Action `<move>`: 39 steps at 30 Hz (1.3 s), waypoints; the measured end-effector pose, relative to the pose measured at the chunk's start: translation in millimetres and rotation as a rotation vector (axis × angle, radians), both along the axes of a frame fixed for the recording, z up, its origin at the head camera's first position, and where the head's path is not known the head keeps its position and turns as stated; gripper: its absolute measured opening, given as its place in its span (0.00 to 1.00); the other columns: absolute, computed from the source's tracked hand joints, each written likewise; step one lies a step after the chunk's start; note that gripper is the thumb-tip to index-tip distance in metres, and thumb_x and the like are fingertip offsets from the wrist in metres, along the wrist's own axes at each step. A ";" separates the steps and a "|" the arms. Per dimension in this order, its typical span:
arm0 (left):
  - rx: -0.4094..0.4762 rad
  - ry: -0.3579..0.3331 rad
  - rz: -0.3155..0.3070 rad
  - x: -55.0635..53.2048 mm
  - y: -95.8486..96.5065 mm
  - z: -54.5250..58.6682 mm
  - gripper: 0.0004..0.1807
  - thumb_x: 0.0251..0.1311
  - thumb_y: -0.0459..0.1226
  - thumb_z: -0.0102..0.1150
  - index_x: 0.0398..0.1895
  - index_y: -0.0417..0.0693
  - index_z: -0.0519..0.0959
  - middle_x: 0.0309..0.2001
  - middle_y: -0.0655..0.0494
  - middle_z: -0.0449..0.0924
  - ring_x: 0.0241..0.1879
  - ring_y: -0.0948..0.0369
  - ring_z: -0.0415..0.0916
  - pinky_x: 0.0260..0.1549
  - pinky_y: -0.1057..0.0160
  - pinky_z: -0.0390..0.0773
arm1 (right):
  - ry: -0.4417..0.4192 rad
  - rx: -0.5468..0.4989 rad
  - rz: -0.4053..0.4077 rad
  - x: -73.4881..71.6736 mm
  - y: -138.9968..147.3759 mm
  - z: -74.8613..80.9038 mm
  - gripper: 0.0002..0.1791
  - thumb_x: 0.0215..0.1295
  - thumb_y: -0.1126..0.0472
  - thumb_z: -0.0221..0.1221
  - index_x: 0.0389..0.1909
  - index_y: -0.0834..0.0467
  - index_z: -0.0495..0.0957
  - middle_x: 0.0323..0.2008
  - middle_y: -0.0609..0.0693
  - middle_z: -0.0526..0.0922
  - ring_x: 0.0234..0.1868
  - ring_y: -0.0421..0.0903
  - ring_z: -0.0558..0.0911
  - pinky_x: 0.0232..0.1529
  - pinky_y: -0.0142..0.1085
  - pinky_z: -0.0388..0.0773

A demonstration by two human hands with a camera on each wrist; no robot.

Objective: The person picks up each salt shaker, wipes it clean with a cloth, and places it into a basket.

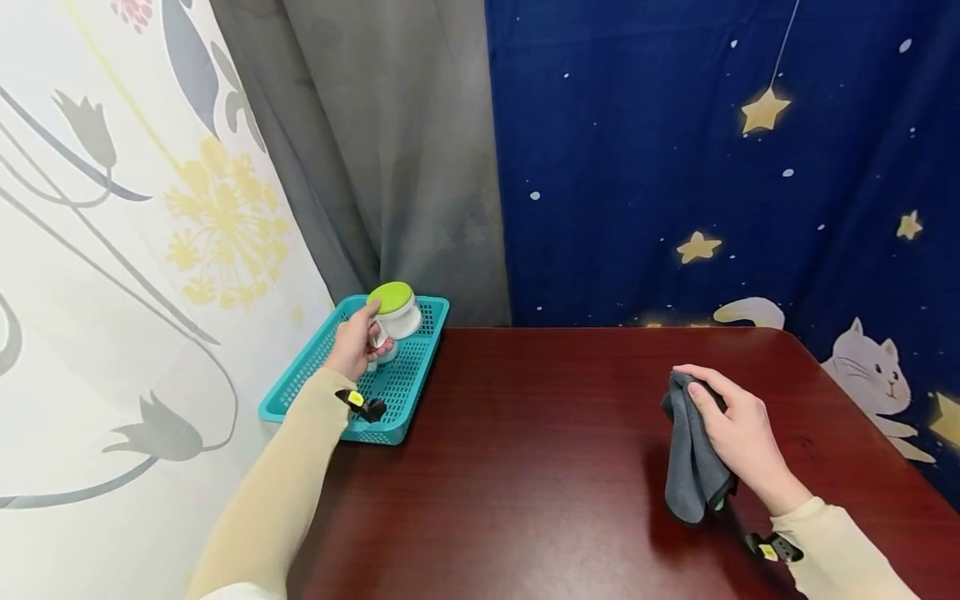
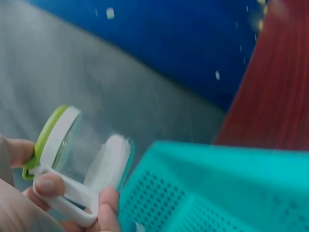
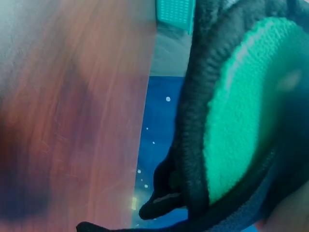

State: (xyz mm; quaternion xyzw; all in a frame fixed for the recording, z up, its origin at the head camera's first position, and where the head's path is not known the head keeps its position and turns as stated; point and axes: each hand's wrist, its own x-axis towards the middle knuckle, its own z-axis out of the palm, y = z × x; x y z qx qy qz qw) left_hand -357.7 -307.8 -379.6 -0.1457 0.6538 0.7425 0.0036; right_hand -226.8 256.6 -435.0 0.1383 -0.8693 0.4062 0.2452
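Note:
My left hand [image 1: 351, 340] grips a clear jar [image 2: 89, 150] by its white side handle [image 2: 72, 195]. The jar has a lime-green lid [image 1: 391, 297] with a white collar, and it tilts over the far part of a turquoise basket [image 1: 408, 375]. Below that hand, a pale rounded object [image 1: 387, 354] shows partly in the basket. On the right, my right hand [image 1: 742, 429] holds a folded grey cloth [image 1: 690, 467] between thumb and fingers, and the cloth hangs above the table. Its bright green underside [image 3: 241, 111] and dark edging show in the right wrist view.
The perforated basket stands at the far left corner of a dark red wooden table [image 1: 540, 433]. A floral white wall [image 1: 225, 225] borders the left side. Behind the table hang a grey curtain [image 1: 442, 167] and a blue star-patterned curtain [image 1: 615, 150].

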 end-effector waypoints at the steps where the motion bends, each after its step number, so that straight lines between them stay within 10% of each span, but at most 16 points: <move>1: 0.006 -0.015 -0.001 -4.7 -2.0 -2.5 0.28 0.68 0.60 0.54 0.23 0.48 0.65 0.16 0.57 0.64 0.23 0.56 0.80 0.23 0.65 0.76 | 0.001 -0.002 0.002 0.4 -0.4 -1.9 0.18 0.77 0.55 0.54 0.63 0.37 0.77 0.53 0.47 0.83 0.39 0.35 0.83 0.37 0.22 0.75; 12: -0.014 -0.071 0.109 -37.6 -12.3 -29.3 0.27 0.69 0.57 0.56 0.51 0.42 0.73 0.19 0.58 0.65 0.21 0.56 0.78 0.22 0.66 0.77 | -0.028 -0.022 0.036 3.7 -0.7 -14.6 0.18 0.78 0.56 0.53 0.64 0.39 0.76 0.55 0.47 0.82 0.41 0.36 0.84 0.39 0.23 0.76; 24: -0.136 -0.084 -0.027 -48.5 -4.3 -52.0 0.30 0.72 0.56 0.53 0.19 0.45 0.62 0.15 0.55 0.64 0.22 0.51 0.80 0.26 0.60 0.79 | -0.046 -0.012 0.021 -0.1 4.4 -26.5 0.18 0.78 0.55 0.52 0.65 0.39 0.76 0.57 0.47 0.81 0.43 0.36 0.83 0.41 0.22 0.74; 33: -0.179 -0.221 -0.201 -40.4 -6.1 -56.4 0.20 0.76 0.51 0.44 0.40 0.41 0.65 0.20 0.56 0.60 0.22 0.55 0.74 0.30 0.60 0.79 | -0.031 -0.001 -0.015 2.5 12.3 -33.4 0.18 0.78 0.55 0.54 0.64 0.38 0.76 0.55 0.45 0.82 0.41 0.35 0.82 0.39 0.23 0.73; 39: -0.202 -0.253 -0.178 -32.9 5.2 -51.7 0.21 0.75 0.50 0.46 0.42 0.39 0.68 0.24 0.52 0.67 0.24 0.54 0.74 0.35 0.57 0.82 | -0.033 -0.005 -0.008 0.3 15.2 -33.7 0.18 0.78 0.56 0.53 0.64 0.40 0.77 0.56 0.48 0.82 0.42 0.36 0.82 0.40 0.22 0.73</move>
